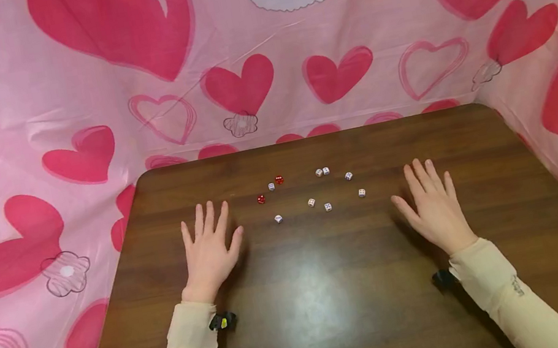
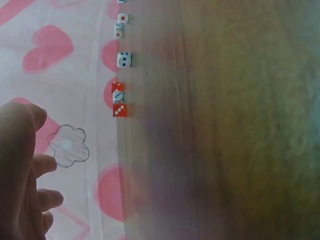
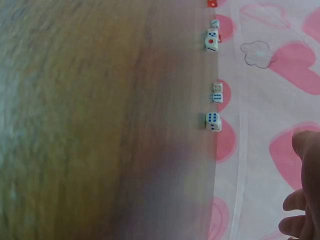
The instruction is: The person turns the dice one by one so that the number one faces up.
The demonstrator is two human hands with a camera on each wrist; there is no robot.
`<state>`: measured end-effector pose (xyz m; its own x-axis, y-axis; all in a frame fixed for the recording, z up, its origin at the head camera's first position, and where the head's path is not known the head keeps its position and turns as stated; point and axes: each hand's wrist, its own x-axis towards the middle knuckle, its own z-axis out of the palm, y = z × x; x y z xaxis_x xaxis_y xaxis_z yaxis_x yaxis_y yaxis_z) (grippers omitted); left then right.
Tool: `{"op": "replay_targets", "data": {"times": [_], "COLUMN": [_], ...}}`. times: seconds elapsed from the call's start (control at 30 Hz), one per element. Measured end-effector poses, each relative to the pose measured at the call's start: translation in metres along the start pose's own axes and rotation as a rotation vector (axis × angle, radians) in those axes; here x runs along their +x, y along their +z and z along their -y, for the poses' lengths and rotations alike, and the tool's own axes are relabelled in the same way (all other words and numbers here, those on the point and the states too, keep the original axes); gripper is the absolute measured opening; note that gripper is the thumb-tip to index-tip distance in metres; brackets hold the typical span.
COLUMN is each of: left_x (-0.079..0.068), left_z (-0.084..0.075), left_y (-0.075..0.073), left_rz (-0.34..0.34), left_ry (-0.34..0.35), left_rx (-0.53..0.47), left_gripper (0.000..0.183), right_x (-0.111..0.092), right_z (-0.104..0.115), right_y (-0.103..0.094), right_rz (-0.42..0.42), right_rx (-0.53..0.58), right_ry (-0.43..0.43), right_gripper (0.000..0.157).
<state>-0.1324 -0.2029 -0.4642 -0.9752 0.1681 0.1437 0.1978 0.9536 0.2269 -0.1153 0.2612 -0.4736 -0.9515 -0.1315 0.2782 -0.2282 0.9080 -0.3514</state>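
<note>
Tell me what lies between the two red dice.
One white die lies between the near red die and the far red die, as the head view shows.

Glossy wood-grain table [image 1: 342, 275], smooth plastic-looking dice [image 1: 261, 199].

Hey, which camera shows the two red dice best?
The head view: both red dice lie there uncovered and whole. The left wrist view shows them larger, but a white die partly covers one. The right wrist view cuts one off at its top edge and mostly hides the other behind white dice.
</note>
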Motion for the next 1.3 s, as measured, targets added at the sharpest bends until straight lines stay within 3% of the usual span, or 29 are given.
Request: {"op": "replay_targets", "data": {"times": [0.13,0.5,0.93,1.07,1.3], "left_x": [0.001,0.001,0.006,0.007,0.003], "left_z": [-0.004,-0.010,-0.003,-0.002,-0.001], "left_y": [0.003,0.004,0.006,0.006,0.006], "left_rz": [0.019,-0.008,0.003,-0.005,0.027], "left_ry": [0.018,0.082,0.057,0.061,0.042], "left_rx": [-0.016,-0.030,-0.017,-0.018,-0.032], "left_gripper": [0.072,0.069,0.068,0.067,0.070], "right_x": [0.001,0.005,0.017,0.021,0.039], "right_z": [0.001,0.008,0.012,0.011,0.012], "right_y": [0.002,0.005,0.011,0.013,0.016], "right_rz": [-0.004,-0.030,-0.067,-0.025,0.123], "right_rx": [-0.005,0.018,0.045,0.060,0.091], "right_ry": [-0.011,-0.071,-0.145,-0.132,-0.071], "right_gripper": [0.076,0.062,0.036,0.031,0.028]}}
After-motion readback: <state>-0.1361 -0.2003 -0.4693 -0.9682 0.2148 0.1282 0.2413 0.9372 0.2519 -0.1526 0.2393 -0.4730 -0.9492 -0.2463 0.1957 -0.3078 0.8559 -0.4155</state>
